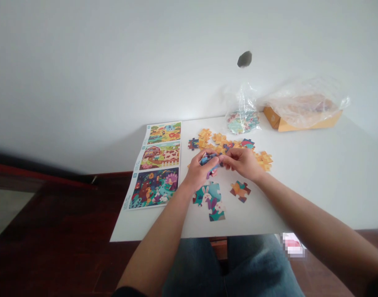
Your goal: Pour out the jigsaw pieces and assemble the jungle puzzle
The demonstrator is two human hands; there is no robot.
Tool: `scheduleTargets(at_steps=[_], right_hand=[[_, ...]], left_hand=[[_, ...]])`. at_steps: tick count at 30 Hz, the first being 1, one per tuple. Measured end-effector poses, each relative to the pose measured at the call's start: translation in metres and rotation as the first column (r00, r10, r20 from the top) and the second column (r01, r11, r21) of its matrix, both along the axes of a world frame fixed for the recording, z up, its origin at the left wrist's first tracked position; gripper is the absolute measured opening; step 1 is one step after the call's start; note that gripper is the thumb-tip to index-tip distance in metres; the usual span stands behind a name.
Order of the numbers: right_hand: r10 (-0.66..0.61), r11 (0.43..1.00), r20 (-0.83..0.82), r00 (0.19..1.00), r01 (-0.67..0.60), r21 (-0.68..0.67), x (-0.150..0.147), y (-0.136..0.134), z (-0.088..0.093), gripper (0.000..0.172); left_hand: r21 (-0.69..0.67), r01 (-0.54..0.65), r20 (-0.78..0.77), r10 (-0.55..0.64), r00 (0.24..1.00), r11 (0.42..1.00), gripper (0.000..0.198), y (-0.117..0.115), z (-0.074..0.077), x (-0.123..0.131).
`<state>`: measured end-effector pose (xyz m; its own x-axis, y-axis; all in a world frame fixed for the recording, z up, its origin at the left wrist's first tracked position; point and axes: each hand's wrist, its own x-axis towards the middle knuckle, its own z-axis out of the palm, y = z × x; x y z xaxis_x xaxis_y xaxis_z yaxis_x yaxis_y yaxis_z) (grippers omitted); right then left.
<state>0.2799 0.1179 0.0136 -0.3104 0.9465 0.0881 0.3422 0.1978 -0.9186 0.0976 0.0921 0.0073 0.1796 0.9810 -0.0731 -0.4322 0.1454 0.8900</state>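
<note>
Both hands meet over the middle of the white table (315,177). My left hand (200,170) is closed round a few dark blue puzzle pieces (207,160). My right hand (243,163) pinches the same pieces from the right. Below the hands lies a joined patch of pieces with white rabbits (211,200). A single orange and purple piece (240,190) lies to its right. A loose heap of pieces, mostly orange backs up (226,145), spreads just beyond the hands.
A picture sheet with three puzzle scenes (158,165) lies at the table's left edge. At the back stand a clear bag of pieces (243,119) and an orange box under plastic wrap (303,113). My knees in jeans (235,264) show under the near edge.
</note>
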Motion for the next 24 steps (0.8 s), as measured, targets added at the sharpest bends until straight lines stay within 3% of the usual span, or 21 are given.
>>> scheduleTargets(at_steps=[2,5,9,13,18,21,24], right_hand=[[-0.138,0.962,0.155,0.978,0.095,0.255,0.009,0.006,-0.003,0.038],[-0.174,0.886,0.297,0.939,0.017,0.463,0.02,0.013,-0.006,0.028],[-0.047,0.852,0.466,0.884,-0.208,0.48,0.015,0.012,-0.012,0.059],[0.004,0.858,0.531,0.848,-0.275,0.434,0.002,0.01,-0.018,0.062],[0.025,0.865,0.493,0.87,-0.265,0.426,0.003,0.011,-0.016,0.058],[0.033,0.85,0.338,0.94,-0.205,0.486,0.003,0.005,-0.009,0.055],[0.041,0.835,0.174,0.984,-0.129,0.535,-0.003,-0.003,-0.002,0.053]], left_hand=[[-0.033,-0.122,0.027,0.123,0.992,0.992,0.033,0.004,0.003,-0.003],[-0.102,-0.25,0.114,0.261,0.959,0.963,0.03,0.011,0.005,-0.012],[-0.158,-0.309,0.157,0.333,0.93,0.938,0.035,0.015,0.002,-0.022],[-0.104,-0.294,0.172,0.308,0.936,0.95,0.04,0.015,0.002,-0.024],[-0.153,-0.212,0.19,0.239,0.952,0.965,0.038,0.015,0.005,-0.022],[-0.179,-0.164,0.151,0.192,0.97,0.97,0.041,0.013,0.003,-0.018],[-0.177,-0.05,0.107,0.07,0.992,0.983,0.045,0.007,0.002,-0.01]])
